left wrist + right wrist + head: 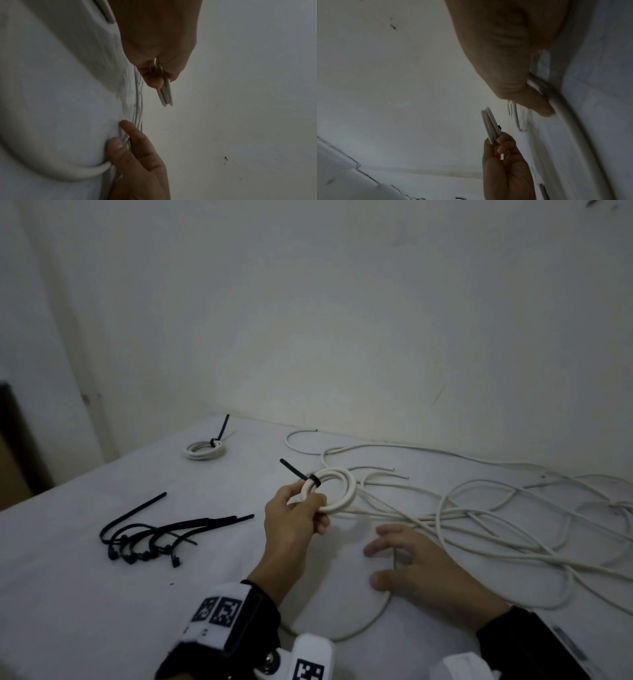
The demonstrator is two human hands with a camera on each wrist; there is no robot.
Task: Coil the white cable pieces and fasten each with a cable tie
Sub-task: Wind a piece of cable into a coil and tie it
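Observation:
My left hand point(298, 513) holds a small coil of white cable point(339, 491) just above the table, thumb and fingers pinching its near side. A black cable tie point(312, 480) is wrapped round the coil, its tail pointing up and to the left. In the left wrist view the coil point(165, 93) shows edge-on below my fingers. My right hand point(407, 563) lies open, fingers spread, on the table over a loose white cable point(370, 626). In the right wrist view a fingertip point(542, 109) touches that cable point(565, 106). A tied coil point(205, 449) lies at the far left.
Several loose black cable ties point(154, 534) lie on the white table point(68, 594) left of my left hand. A tangle of long white cables point(486, 518) covers the right half of the table. A pale wall point(342, 320) runs along the far edge.

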